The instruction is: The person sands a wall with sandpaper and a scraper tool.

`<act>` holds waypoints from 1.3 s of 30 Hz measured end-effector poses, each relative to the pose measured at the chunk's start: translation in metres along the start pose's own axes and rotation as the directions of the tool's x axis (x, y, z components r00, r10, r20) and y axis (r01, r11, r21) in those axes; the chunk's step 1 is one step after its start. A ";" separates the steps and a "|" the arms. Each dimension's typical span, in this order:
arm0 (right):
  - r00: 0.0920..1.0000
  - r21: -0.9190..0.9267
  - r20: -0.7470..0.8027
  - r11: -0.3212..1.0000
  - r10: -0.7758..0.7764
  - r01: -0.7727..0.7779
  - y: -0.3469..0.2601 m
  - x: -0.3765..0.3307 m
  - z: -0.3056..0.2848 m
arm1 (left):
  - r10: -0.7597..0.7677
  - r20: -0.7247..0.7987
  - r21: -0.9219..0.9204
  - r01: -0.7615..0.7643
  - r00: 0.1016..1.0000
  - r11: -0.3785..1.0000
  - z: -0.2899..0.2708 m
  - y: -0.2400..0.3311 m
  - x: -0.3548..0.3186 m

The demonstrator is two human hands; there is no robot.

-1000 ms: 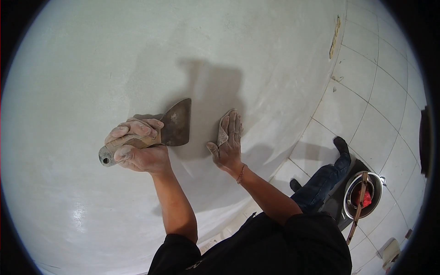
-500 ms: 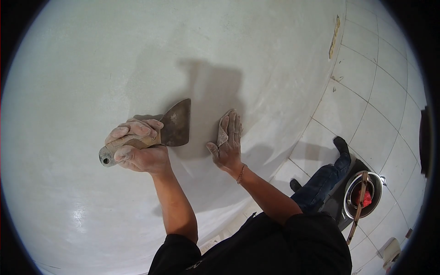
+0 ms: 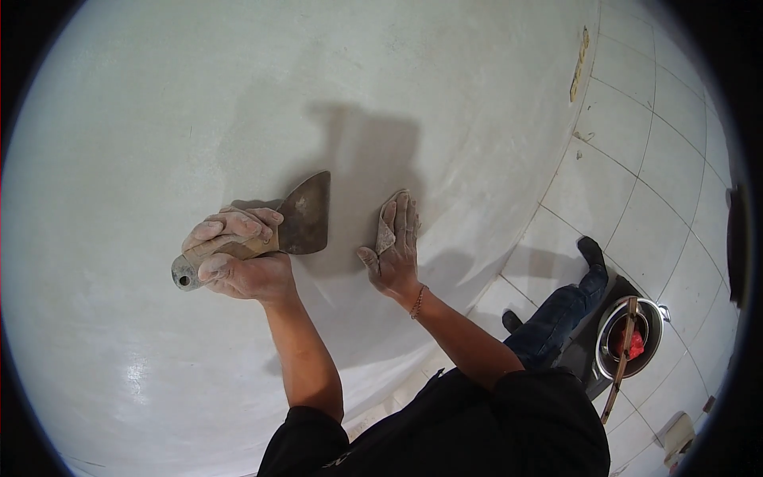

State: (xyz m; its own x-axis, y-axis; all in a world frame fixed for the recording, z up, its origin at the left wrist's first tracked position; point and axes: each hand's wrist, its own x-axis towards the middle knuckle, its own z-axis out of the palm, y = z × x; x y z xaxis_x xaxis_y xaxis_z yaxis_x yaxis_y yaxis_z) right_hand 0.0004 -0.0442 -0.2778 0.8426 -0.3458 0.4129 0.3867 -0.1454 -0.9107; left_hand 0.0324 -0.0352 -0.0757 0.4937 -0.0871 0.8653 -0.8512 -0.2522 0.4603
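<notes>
Head view: we see our left hand (image 3: 234, 254) wrapped tight around the pale wooden handle of a broad, dark metal putty knife (image 3: 302, 215), whose flat blade lies against the smooth off-white plastered wall (image 3: 238, 103) and points up and to the right. Our right hand (image 3: 393, 250) is spread flat on the same wall just beside the blade, with a small folded scrap of grey sandpaper (image 3: 384, 236) pinned under the fingers; the hand holds the scrap by pressure, not by a closed grip. Both hands are dusted white. The blade and the right hand are near each other but apart, and their shadows fall on the wall above them. Lower right, on the white tiled floor (image 3: 636, 159), sit a round steel bowl (image 3: 632, 350) with something red inside and a stick laid across its rim; our dark blue trouser leg and black shoe (image 3: 592, 253) stand beside it. Risks, as we judge them: a steep blade angle or a corner dug in could gouge the smooth coat; the scrap could slip from under flat fingers; dust on the handle could loosen the left grip; a backward step could tip the bowl.
</notes>
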 end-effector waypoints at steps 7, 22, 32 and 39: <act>1.000 0.023 -0.011 1.000 0.016 -0.016 0.000 0.000 -0.001 | -0.006 -0.010 0.058 0.007 1.000 0.998 0.004 0.006 -0.002; 1.000 0.058 -0.016 0.998 0.009 -0.008 0.001 -0.002 0.005 | -0.014 -0.004 0.109 0.014 1.000 0.994 0.000 0.004 -0.001; 1.000 0.048 -0.017 0.999 0.019 -0.018 0.000 -0.002 0.003 | 0.003 0.006 0.088 -0.003 1.000 0.996 -0.001 0.005 -0.001; 0.998 0.088 -0.031 0.995 0.046 -0.043 -0.013 -0.002 0.001 | 0.043 0.014 0.046 -0.044 0.999 0.998 0.000 0.003 0.002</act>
State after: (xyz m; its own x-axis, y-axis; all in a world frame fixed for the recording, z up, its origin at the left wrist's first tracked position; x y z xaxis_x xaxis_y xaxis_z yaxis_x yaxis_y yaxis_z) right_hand -0.0061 -0.0402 -0.2668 0.8473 -0.3807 0.3703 0.3817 -0.0482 -0.9230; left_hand 0.0304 -0.0358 -0.0724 0.4589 -0.1114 0.8815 -0.8629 -0.2921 0.4123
